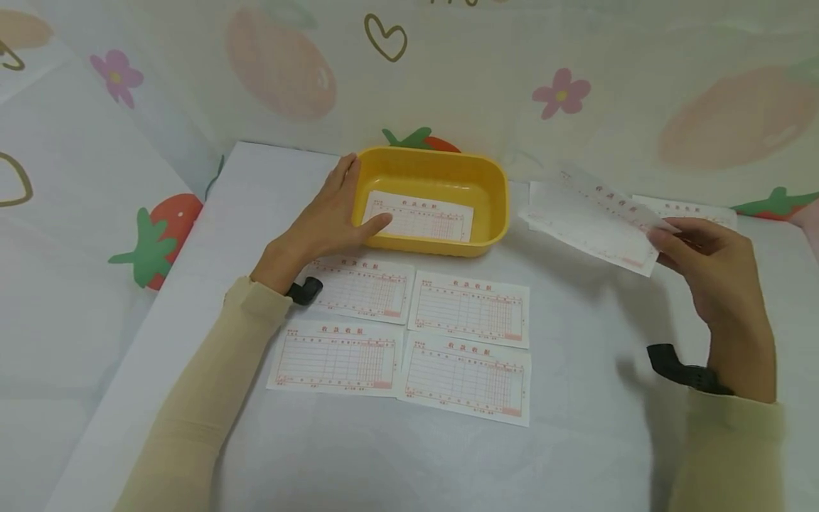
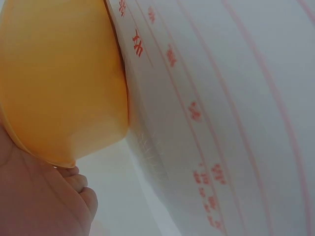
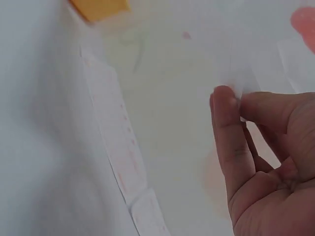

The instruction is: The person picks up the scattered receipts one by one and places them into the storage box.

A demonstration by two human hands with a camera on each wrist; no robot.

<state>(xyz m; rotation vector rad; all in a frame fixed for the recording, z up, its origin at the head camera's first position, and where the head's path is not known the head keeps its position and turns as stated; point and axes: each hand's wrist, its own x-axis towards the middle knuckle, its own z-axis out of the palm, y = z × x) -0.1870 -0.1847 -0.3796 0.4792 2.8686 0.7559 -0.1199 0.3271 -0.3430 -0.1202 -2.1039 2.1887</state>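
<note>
Head view: the left hand [image 1: 326, 215] is gripping the yellow tub [image 1: 425, 249] on the desk [image 1: 589, 412]; right hand [image 1: 723, 274] is pinching receipt paper [image 1: 585, 227] above, right of it; left wrist view: it's hugging the tub nicely; right wrist view: fingertips [image 3: 225, 101] are nipping; keep it light, no creases.

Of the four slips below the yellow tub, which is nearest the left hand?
The upper-left slip in head view: it sits just below the left hand; the other three lie lower or farther right.
</note>
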